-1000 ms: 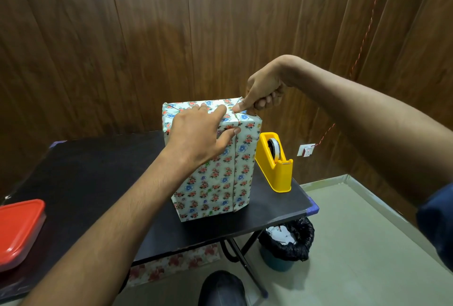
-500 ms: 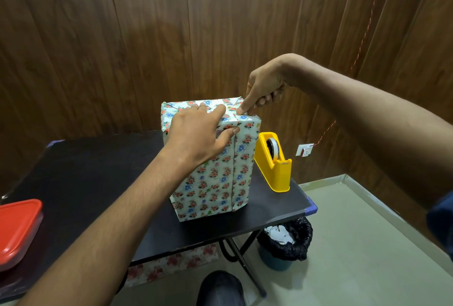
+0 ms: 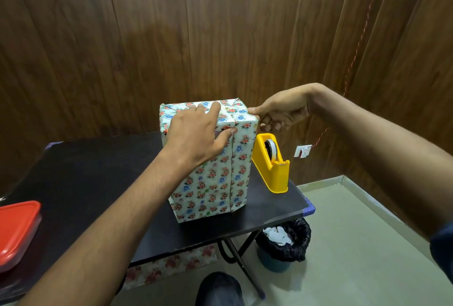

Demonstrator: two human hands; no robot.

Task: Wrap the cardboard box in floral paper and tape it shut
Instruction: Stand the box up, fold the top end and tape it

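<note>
The box [image 3: 215,183], covered in white paper with red and blue flowers, stands upright on the black table [image 3: 85,178]. My left hand [image 3: 196,134] lies over its top front edge, fingers flat on the folded top flaps and thumb on the front seam. My right hand [image 3: 279,112] is at the top right corner, thumb pressing the paper edge there, the other fingers curled beside the box. A yellow tape dispenser [image 3: 272,166] stands just right of the box.
A red-lidded container [image 3: 17,229] sits at the table's left front edge. Under the table lie a strip of floral paper [image 3: 171,266] and a bin with a black liner [image 3: 284,244]. A wood-panelled wall stands close behind.
My right hand has moved from the middle of the top edge out to the box's top right corner and lowered. My left hand keeps holding the top.
</note>
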